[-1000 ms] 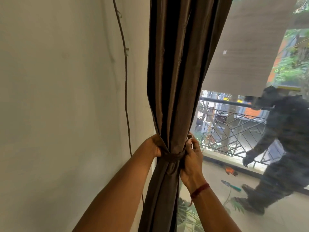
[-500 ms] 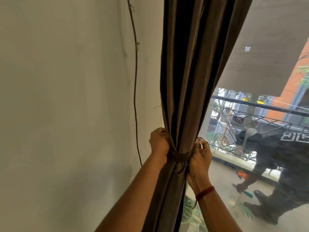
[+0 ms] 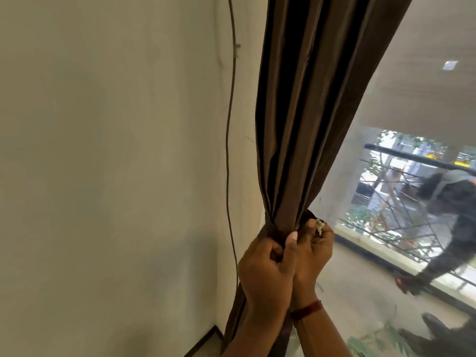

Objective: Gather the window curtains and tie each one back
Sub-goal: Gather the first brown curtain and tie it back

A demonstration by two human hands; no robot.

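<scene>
The curtain (image 3: pixel 309 119) hangs gathered into one tight bunch beside the wall (image 3: pixel 103 150), at the window's (image 3: pixel 386 228) left edge. Half a second ago the hands flanked the bunch, one on each side, with the tie band showing between them. Now they have closed in together at the front: the left hand (image 3: pixel 265 269) is clenched around the cinched waist, its thumb pressed against the folds, and the right hand (image 3: pixel 313 249) touches it, clamped on the fabric with something small and pale pinched at its fingertips (image 3: pixel 320 226). The band itself is hidden under the fists. That suggests the tie is being drawn tight or fastened, so this curtain seems nearly done. A cord (image 3: pixel 228 150) runs down the wall, well apart.
</scene>
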